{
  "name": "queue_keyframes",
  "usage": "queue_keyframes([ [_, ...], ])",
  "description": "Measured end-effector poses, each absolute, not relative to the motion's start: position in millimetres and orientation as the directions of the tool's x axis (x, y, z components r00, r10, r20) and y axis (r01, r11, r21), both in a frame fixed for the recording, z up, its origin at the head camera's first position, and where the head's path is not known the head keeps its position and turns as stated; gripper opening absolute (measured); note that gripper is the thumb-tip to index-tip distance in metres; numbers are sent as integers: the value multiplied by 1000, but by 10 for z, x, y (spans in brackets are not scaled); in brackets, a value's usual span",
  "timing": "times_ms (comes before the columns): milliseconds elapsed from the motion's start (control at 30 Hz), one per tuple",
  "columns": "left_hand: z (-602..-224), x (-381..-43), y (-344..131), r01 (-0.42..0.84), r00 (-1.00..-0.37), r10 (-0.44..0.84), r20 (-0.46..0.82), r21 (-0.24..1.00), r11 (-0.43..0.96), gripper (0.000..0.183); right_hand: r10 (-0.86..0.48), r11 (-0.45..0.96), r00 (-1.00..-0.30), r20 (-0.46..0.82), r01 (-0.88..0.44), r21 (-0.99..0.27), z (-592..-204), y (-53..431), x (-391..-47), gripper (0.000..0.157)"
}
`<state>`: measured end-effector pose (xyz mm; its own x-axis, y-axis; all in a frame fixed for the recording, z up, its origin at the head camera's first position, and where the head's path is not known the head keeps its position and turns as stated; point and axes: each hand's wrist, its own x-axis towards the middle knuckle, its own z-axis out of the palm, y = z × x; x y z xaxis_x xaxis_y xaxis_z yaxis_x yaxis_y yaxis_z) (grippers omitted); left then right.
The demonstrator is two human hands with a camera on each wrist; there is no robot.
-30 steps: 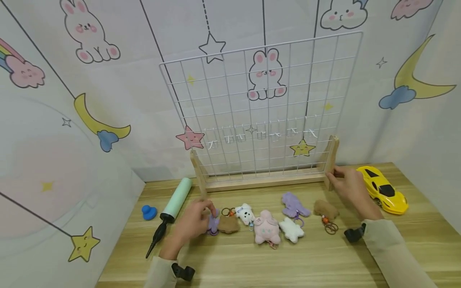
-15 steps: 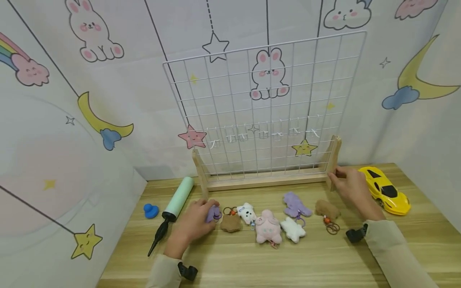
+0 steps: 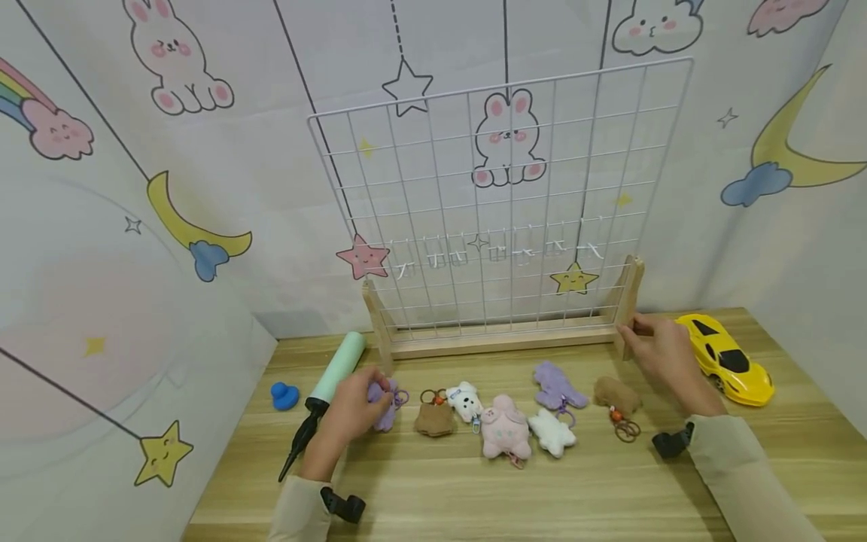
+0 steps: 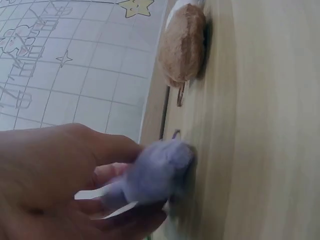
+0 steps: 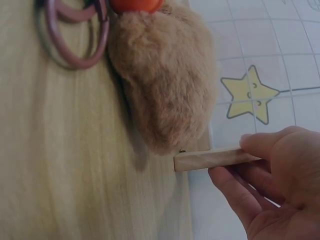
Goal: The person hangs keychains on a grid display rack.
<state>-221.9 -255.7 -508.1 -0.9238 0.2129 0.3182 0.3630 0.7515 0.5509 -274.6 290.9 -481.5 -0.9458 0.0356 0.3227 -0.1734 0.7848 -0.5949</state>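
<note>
Curling fingers (image 4: 117,150) round the purple plush (image 3: 384,415) at the worktop's (image 3: 488,504) left, the left hand (image 3: 348,412) has what looks soft and light, best held by its body, while the right hand (image 3: 662,354) pinches a wooden upright (image 3: 631,290).

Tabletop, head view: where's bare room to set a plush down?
Widest: the tabletop in front of the pink plush, between the sleeves. Narrower: between the white star plush and the right brown plush. Crowded: the row from the left brown plush, past the white dog plush, to the white star plush.
</note>
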Motion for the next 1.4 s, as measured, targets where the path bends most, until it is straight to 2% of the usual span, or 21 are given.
queue_keyframes([
  [133, -5189, -2284, -2602, 347, -932, 244, 268, 468, 813, 25, 33, 789, -943, 330, -178, -589, -4807, 2911, -2754, 41],
  [233, -5044, -2193, -2507, 317, -946, 248, 209, 441, 840, 30, 29, 789, -942, 335, -184, -586, -4809, 2910, -2761, 41],
  [400, -4820, -2032, -2330, 247, -969, 214, 125, 423, 872, 22, 26, 785, -943, 330, -186, -592, -4828, 2909, -2774, 41],
  [600, -4802, -2011, -2306, 238, -970, 184, 162, 445, 863, 15, 28, 787, -942, 333, -185, -589, -4828, 2898, -2786, 41],
  [700, -4754, -1997, -2327, 250, -968, 200, 154, 474, 844, 24, 26, 790, -941, 338, -188, -583, -4829, 2898, -2788, 39],
  [767, -4714, -1980, -2344, 259, -966, 240, 102, 476, 840, 34, 27, 791, -940, 339, -187, -583, -4829, 2902, -2781, 40],
  [900, -4695, -1962, -2352, 289, -952, 304, 34, 425, 858, 47, 36, 793, -945, 326, -172, -584, -4817, 2911, -2758, 44],
  [1033, -4751, -1996, -2337, 316, -948, 307, 89, 400, 860, 32, 37, 792, -947, 319, -167, -587, -4820, 2917, -2750, 45],
  [1167, -4747, -2027, -2361, 292, -955, 280, 95, 455, 842, 10, 36, 792, -947, 319, -167, -587, -4832, 2919, -2749, 45],
  [1400, -4604, -2025, -2362, 249, -968, 196, 155, 581, 775, 19, 36, 792, -949, 313, -164, -589, -4828, 2922, -2757, 45],
])
